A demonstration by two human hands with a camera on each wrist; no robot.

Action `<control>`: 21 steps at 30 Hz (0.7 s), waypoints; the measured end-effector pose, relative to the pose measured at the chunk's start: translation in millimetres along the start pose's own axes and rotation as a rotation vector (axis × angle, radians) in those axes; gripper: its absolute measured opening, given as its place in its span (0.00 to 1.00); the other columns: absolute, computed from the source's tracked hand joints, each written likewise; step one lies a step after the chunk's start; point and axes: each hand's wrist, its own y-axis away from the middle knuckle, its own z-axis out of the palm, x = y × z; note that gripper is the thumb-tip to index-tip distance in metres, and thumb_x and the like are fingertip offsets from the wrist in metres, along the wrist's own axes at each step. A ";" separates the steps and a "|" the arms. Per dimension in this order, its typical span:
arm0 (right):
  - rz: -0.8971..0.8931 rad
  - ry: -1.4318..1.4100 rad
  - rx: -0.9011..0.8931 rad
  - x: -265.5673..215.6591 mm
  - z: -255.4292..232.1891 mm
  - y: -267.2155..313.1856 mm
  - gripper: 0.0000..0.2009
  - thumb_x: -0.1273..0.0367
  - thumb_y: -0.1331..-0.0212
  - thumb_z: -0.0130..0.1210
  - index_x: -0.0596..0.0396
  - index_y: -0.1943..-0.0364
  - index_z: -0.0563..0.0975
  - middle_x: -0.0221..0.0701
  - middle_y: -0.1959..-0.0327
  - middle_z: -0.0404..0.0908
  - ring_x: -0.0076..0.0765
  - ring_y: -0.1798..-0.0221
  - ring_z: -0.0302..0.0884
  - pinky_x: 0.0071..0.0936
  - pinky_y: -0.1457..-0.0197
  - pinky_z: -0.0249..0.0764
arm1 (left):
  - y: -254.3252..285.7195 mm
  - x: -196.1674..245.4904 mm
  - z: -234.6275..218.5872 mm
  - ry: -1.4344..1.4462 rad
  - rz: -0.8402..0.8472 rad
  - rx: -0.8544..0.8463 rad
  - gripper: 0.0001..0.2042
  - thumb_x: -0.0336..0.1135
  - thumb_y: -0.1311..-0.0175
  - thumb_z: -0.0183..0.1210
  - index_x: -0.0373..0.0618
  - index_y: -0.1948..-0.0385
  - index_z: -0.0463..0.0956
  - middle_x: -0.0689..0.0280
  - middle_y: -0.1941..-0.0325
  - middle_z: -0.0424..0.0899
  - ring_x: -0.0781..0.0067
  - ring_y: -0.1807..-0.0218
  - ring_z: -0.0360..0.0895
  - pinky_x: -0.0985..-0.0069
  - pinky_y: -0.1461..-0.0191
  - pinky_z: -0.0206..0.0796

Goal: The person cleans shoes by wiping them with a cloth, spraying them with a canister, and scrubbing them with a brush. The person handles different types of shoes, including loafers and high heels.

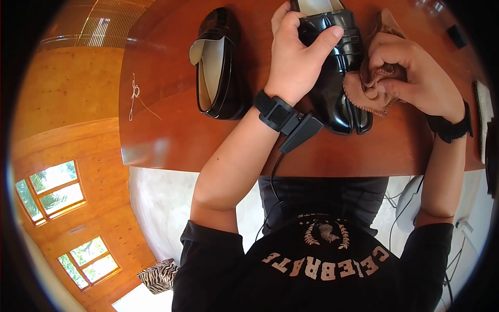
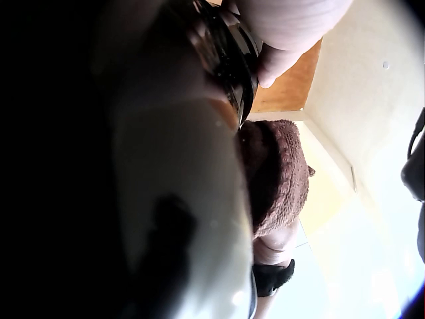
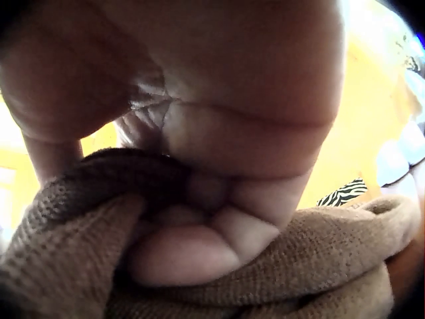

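Observation:
A glossy black split-toe loafer (image 1: 335, 99) points toward the person on the table. My left hand (image 1: 299, 54) grips it around the strap area, thumb across the top and fingers along the far side. In my right hand (image 1: 410, 73) is a bunched brown cloth (image 1: 364, 93), held against the shoe's side near the toe. The right wrist view shows my fingers curled into the cloth (image 3: 339, 266). In the left wrist view the cloth (image 2: 282, 176) appears beside the shoe's shiny surface (image 2: 179, 173). A second black loafer (image 1: 221, 73) stands to the left, its heel folded inward or flap raised.
The reddish-brown table (image 1: 166, 114) ends in a curved edge in front of the person. A thin knotted string (image 1: 136, 93) lies at its left. Near the right edge is a pale, brush-like object (image 1: 484, 119). A cable (image 1: 274, 179) hangs from the left wrist camera.

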 end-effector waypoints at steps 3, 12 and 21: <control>-0.007 -0.035 0.080 2.8 3.8 0.3 0.09 0.77 0.48 0.62 0.61 0.64 0.77 0.30 0.66 0.76 0.34 0.56 0.68 0.31 0.48 0.68 | -0.1 -3.0 0.2 -0.013 0.013 0.008 0.16 0.38 0.33 0.67 0.32 0.55 0.78 0.63 0.41 0.74 0.75 0.45 0.75 0.75 0.39 0.68; 0.039 -0.109 0.156 13.0 6.3 1.0 0.09 0.77 0.47 0.62 0.61 0.62 0.76 0.30 0.66 0.75 0.35 0.55 0.67 0.31 0.48 0.67 | -1.0 -4.5 -1.2 -0.050 0.042 0.014 0.16 0.38 0.33 0.67 0.32 0.56 0.78 0.63 0.41 0.74 0.75 0.45 0.75 0.75 0.40 0.68; 0.044 -0.156 0.099 7.0 8.1 0.5 0.08 0.77 0.47 0.63 0.60 0.64 0.76 0.31 0.65 0.75 0.36 0.54 0.66 0.32 0.47 0.66 | -0.1 -0.5 0.4 -0.010 0.011 0.005 0.16 0.37 0.33 0.67 0.32 0.55 0.78 0.65 0.44 0.76 0.76 0.47 0.76 0.76 0.41 0.69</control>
